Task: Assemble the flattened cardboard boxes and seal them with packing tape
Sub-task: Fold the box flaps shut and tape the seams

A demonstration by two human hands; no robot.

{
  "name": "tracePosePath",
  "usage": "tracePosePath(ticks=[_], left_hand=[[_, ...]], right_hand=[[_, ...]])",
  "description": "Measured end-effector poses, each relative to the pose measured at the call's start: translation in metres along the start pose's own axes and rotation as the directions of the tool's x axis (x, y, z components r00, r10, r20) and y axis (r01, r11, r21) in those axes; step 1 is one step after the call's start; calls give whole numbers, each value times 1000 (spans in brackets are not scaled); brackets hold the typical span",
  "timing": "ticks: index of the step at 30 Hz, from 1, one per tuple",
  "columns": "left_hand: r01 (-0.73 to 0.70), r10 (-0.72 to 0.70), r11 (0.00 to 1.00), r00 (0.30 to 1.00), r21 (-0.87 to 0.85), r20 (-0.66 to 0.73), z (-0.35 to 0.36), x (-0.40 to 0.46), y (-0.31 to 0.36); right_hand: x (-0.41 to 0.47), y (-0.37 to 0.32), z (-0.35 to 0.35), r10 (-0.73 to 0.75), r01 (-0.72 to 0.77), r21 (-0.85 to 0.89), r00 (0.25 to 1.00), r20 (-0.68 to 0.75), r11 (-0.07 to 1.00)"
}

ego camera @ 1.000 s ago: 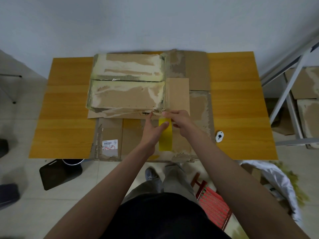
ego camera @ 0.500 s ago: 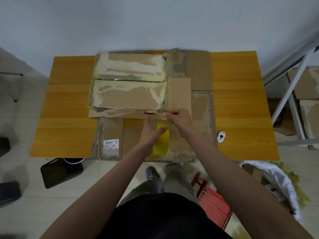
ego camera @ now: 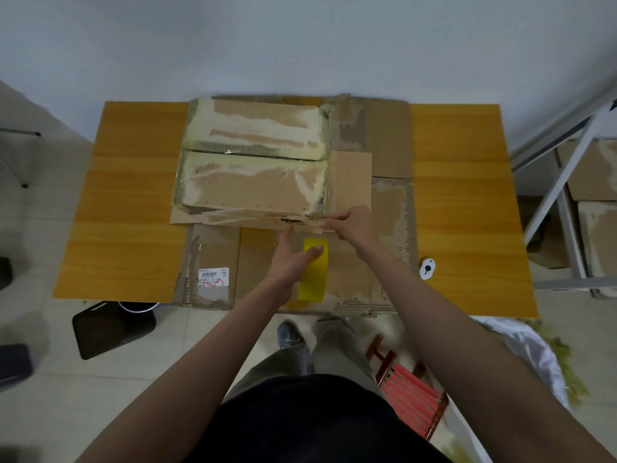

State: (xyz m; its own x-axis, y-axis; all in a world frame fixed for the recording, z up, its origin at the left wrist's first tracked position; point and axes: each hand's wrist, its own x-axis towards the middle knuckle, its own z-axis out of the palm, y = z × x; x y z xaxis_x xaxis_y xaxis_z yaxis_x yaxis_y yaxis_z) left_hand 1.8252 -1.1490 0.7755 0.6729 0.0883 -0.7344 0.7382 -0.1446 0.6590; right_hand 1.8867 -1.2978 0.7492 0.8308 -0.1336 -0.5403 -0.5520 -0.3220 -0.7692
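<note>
on the wooden table (ego camera: 460, 202) sits one cardboard box (ego camera: 253, 162), folded into shape, its top flaps meeting along a seam and covered with glossy tape and torn, pale patches; it rests on flattened cardboard (ego camera: 364, 272) spread across the middle of the table. judging from this, the assembling of this box looks done and the sealing is at least partly laid on top, while what is being worked now is the near right corner of the box, where a strip appears to be getting started or finished; i cannot tell for sure whether the thin edge under the fingers is tape or a flap. the right hand (ego camera: 354, 223) is curled, its fingertips pinching at that near right corner edge of the box. the left hand (ego camera: 290, 262) lies just beside it and nearer the body, gripping the roll of yellow packing tape (ego camera: 314, 272) with the thumb across its face, the roll held over the flat cardboard, just short of the box's near edge. both hands are close together, almost touching. more boxes (ego camera: 597, 182) stand on a metal rack at the far right, so further sealing likely remains.
</note>
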Motion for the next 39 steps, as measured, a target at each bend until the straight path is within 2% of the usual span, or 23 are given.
tracePosePath(ticks=[4, 11, 13, 16, 20, 23, 26, 29, 32, 34, 36, 38, 39], left_hand=[[9, -9, 1000, 1000, -10, 4, -2, 0, -1], [38, -38, 999, 999, -26, 17, -3, 4, -3], [39, -39, 999, 999, -29, 21, -4, 6, -3], [41, -41, 999, 999, -28, 24, -4, 7, -3], [42, -41, 999, 999, -30, 36, -3, 6, -4], [36, -34, 999, 997, -33, 64, -3, 3, -5], [-1, 4, 1000, 995, -25, 96, -2, 0, -4], [-64, 63, 998, 987, -3, 147, 1, -5, -1], [-116, 105, 992, 969, 40, 223, 8, -8, 3], [-158, 120, 981, 950, 110, 288, 14, -11, 6], [-294, 200, 907, 931, 301, 306, 18, -14, 13], [-445, 324, 751, 892, 487, 316, 20, -15, 26], [-489, 356, 696, 871, 526, 338, 21, -16, 34]], right_hand=[[7, -5, -10, 44, -43, -16, 996, 79, 999], [15, -22, -22, 35, -1, -178, 981, 189, 984], [17, -27, -21, 43, 4, -274, 985, 166, 962], [17, -29, -18, 87, -66, -461, 996, 26, 885], [14, -24, -10, 42, -45, -448, 999, -18, 893], [5, -12, -9, 33, -32, -325, 999, -1, 945], [-19, 0, -14, 149, -150, 6, 987, 61, 989], [-52, 7, -24, 237, -277, 258, 956, 176, 926], [-78, 15, -34, 188, -292, 419, 944, 272, 860], [-88, 18, -37, 167, -273, 482, 953, 252, 833], [-94, 21, -39, 161, -238, 522, 969, 190, 819], [-100, 24, -40, 146, -181, 480, 983, 110, 858], [-103, 25, -41, 128, -143, 430, 990, 65, 892]])
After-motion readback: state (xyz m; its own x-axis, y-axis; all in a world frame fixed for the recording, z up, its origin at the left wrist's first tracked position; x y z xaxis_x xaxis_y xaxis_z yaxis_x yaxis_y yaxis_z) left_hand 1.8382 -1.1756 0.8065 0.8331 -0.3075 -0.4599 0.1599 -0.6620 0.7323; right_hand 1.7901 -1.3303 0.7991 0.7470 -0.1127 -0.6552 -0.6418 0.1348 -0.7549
